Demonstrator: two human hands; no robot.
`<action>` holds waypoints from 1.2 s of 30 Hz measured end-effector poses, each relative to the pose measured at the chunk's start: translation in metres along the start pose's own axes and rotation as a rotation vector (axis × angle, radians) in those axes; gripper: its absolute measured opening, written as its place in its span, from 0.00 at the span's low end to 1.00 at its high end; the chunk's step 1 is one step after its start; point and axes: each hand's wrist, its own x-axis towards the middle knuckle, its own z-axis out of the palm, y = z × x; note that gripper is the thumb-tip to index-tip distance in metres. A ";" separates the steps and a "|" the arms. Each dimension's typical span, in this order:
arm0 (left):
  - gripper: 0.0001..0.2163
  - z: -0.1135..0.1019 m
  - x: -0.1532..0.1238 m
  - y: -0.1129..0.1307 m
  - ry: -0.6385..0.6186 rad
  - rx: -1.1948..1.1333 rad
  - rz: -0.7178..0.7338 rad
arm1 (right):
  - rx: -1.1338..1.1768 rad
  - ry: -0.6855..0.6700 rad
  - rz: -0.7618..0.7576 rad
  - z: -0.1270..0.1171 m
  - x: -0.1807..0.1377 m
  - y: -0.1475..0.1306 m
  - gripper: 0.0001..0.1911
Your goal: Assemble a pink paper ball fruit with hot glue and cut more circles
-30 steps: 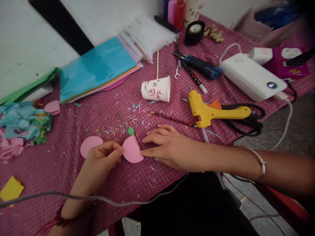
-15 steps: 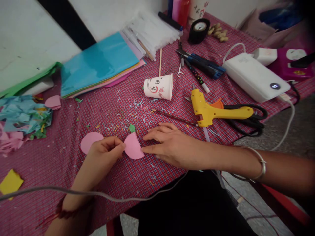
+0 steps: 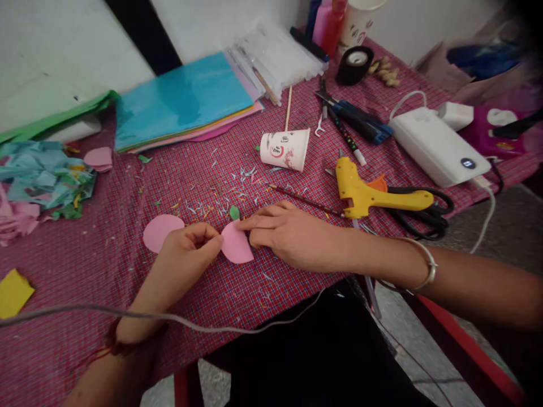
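My left hand (image 3: 193, 249) pinches the left edge of a folded pink paper piece (image 3: 236, 243) between thumb and forefinger. From the right, my right hand (image 3: 284, 232) reaches over with its fingers stretched out, fingertips touching the piece's upper right edge. A small green paper leaf (image 3: 234, 212) lies just above the pink piece. Beside my left hand, a pink paper circle (image 3: 163, 233) rests flat on the checked tablecloth (image 3: 237, 288). A dark dotted pencil (image 3: 305, 200) lies beyond my right hand.
Paper snippets scatter around a tipped paper cup (image 3: 285, 149). A yellow glue gun (image 3: 360, 192) lies on black scissors (image 3: 436, 206) at right, near a white power bank (image 3: 436, 147). Crumpled paper scraps (image 3: 42, 175) heap at left. A grey cable (image 3: 186, 324) crosses my left wrist.
My right fingers have moved from the lower right corner of the pink piece to its upper right edge. My left hand keeps its pinch. The whole view has shifted slightly.
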 end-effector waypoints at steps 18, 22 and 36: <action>0.15 0.013 -0.016 -0.010 0.111 0.483 0.766 | 0.126 0.074 0.037 0.004 -0.016 -0.004 0.17; 0.12 0.014 -0.015 -0.010 0.106 0.482 0.753 | 0.142 0.090 0.038 0.006 -0.015 -0.004 0.16; 0.08 0.015 -0.016 -0.006 0.218 0.498 0.808 | 0.161 0.096 0.030 0.006 -0.013 -0.006 0.22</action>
